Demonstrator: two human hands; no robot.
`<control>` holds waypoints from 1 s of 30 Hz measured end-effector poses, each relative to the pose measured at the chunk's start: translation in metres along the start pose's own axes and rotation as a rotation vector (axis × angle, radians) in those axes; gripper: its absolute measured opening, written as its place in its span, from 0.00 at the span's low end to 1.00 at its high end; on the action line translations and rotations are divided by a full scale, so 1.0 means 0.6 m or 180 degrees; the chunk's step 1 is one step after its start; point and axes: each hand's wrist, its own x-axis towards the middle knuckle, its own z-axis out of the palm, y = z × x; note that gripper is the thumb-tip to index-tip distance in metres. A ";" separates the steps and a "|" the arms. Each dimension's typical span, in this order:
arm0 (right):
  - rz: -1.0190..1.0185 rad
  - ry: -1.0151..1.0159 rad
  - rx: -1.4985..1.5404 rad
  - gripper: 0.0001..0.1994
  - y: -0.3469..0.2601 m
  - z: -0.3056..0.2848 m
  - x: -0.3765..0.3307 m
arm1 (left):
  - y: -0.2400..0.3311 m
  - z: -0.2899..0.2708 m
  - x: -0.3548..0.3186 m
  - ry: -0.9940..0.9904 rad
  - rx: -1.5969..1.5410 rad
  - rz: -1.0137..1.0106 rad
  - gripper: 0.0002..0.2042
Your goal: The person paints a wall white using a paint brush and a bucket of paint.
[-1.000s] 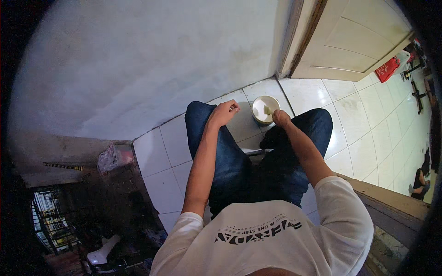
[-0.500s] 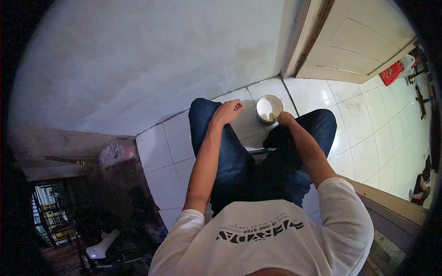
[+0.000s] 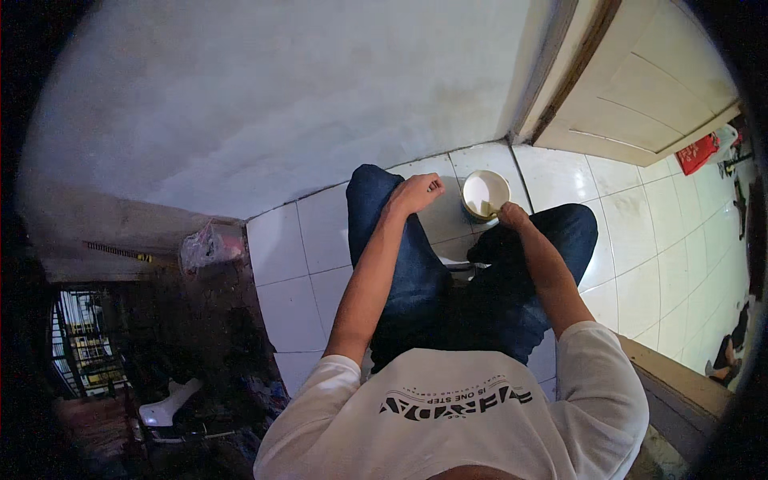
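Note:
I look down at my own lap, in blue jeans, over a white tiled floor (image 3: 304, 240). My left hand (image 3: 416, 192) rests as a loose fist on my left knee and holds nothing that I can see. My right hand (image 3: 510, 214) reaches past my right knee and grips the near rim of a small round white bucket (image 3: 483, 192), which stands on the floor by the wall. The bucket's inside looks pale and bare.
A whitewashed wall (image 3: 280, 104) rises just ahead. A cream door (image 3: 640, 88) stands at the upper right, with a red thing (image 3: 698, 154) on the floor beyond it. Dark clutter and a crumpled plastic bag (image 3: 206, 246) lie at the left, with a low ledge (image 3: 680, 392) at my right.
My right hand has shifted slightly forward onto the bucket's rim. My left fist has stayed on the knee. The view has drifted a little.

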 end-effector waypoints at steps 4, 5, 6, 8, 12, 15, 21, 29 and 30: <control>-0.0182 0.0045 -0.0016 0.21 -0.003 -0.028 -0.012 | 0.007 0.002 -0.002 -0.0007 0.0025 -0.0065 0.12; -0.0657 -0.0218 -0.0416 0.22 0.020 -0.027 -0.007 | 0.016 0.004 0.004 -0.0015 0.0010 -0.0033 0.12; -0.0624 -0.0213 -0.0424 0.22 0.040 -0.016 -0.004 | 0.025 0.006 0.009 -0.0038 0.0010 0.0048 0.11; 0.0103 -0.0207 0.0168 0.22 0.058 0.004 0.007 | 0.029 0.007 0.011 -0.0047 0.0006 0.0111 0.11; 0.0068 -0.0512 0.0281 0.22 0.015 0.033 0.034 | -0.005 -0.005 -0.009 -0.0057 0.0098 -0.0081 0.12; -0.0021 0.0375 0.0185 0.21 0.111 0.057 0.055 | 0.018 0.008 0.020 -0.0132 0.0093 0.0161 0.13; -0.0414 0.0301 0.0122 0.17 0.060 0.054 0.057 | -0.002 0.001 -0.004 0.0008 0.0179 0.0103 0.09; -0.0646 0.0380 0.0147 0.18 0.051 0.094 0.077 | -0.007 -0.007 -0.007 -0.0200 -0.0229 0.0115 0.10; -0.0283 0.0591 -0.0261 0.20 0.182 0.070 0.080 | 0.049 0.018 0.044 -0.0289 -0.0440 0.0521 0.11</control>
